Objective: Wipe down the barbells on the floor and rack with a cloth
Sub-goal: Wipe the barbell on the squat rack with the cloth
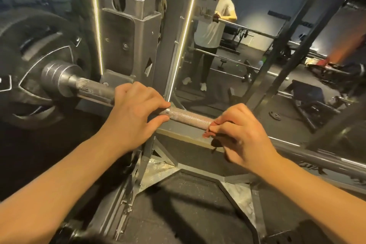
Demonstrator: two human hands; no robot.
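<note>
A steel barbell (188,117) with a knurled shaft runs across the view, resting in the rack. A black weight plate (35,65) sits on its left end behind a steel collar (59,77). My left hand (134,113) is wrapped over the bar just right of the collar. My right hand (243,134) grips the bar further right, pressing a small reddish cloth (210,128) against the shaft; most of the cloth is hidden under my fingers. A short stretch of bare knurling shows between my hands.
A grey rack upright (128,35) stands right behind the bar. A mirror (227,45) beyond it reflects a person, more bars and benches. A diagonal rack brace (293,35) crosses on the right. Black rubber flooring and metal base plates (158,170) lie below.
</note>
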